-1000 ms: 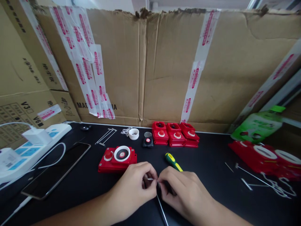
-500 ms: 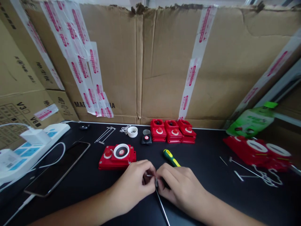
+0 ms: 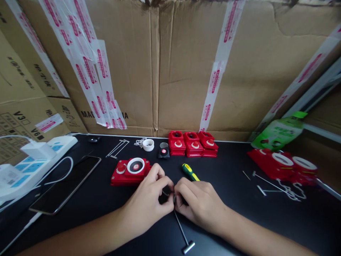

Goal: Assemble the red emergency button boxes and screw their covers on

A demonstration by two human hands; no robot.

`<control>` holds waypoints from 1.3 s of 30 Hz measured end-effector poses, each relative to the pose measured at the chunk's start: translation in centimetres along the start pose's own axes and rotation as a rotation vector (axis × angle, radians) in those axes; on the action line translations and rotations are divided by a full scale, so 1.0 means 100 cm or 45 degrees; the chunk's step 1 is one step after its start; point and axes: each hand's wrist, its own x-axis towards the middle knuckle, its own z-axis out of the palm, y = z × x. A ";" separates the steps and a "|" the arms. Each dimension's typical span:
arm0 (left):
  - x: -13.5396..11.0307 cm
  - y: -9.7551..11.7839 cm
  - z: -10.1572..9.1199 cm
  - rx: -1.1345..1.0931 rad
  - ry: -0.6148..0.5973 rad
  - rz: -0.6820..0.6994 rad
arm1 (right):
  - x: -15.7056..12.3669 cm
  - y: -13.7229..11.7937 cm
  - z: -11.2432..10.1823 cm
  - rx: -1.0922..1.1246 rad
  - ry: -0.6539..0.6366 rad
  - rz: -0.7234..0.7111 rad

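Along the left edge, a white plastic power strip (image 3: pixel 34 167) is flanked by a black rectangular phone (image 3: pixel 68 186). The right end of a red box-shaped device with a white ring (image 3: pixel 130 175) is overlapped by the left hand (image 3: pixel 149 199), pinched narrow. A thin silver metal T-shaped rod (image 3: pixel 181 227) is held at its upper end between both hands' fingertips, its crosspiece hanging toward the bottom edge. A green-and-yellow screwdriver handle (image 3: pixel 190 171) is partly covered by the right hand (image 3: pixel 199 206), likewise pinched; black tabletop (image 3: pixel 229 185) is left between it and the red ringed devices (image 3: pixel 274 169).
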 end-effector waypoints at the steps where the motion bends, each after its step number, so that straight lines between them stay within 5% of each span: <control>1: 0.000 -0.001 0.000 -0.002 -0.007 0.003 | 0.000 0.000 0.000 -0.003 0.003 -0.002; 22: 0.006 -0.002 -0.002 -0.194 -0.158 -0.144 | 0.001 0.002 -0.003 0.053 -0.143 -0.132; 39: 0.006 -0.005 0.002 -0.164 -0.181 -0.213 | 0.002 -0.001 0.001 0.020 -0.074 -0.225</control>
